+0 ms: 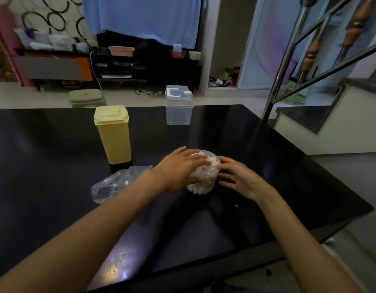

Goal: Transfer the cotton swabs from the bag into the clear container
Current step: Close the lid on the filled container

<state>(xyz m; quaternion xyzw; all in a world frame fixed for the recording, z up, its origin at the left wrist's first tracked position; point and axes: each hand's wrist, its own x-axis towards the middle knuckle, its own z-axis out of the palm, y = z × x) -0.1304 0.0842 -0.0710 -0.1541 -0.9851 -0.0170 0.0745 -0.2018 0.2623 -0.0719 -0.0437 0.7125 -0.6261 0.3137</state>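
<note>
A round clear container (204, 187) stands on the black table (267, 166), packed with white cotton swabs (206, 170) that rise to its rim. My left hand (180, 168) lies over the top and left side of the container, fingers straight across the swabs and thumb along its front. My right hand (235, 176) is at the container's right side with fingers spread, fingertips touching its wall near the rim. A crumpled clear plastic bag (113, 185) lies flat on the table to the left, under my left forearm; it looks empty.
A tall yellow lidded box (114, 134) stands left of the container. A square clear lidded box (178, 106) sits at the table's far edge. A metal stair railing (288, 66) and a step rise to the right of the table.
</note>
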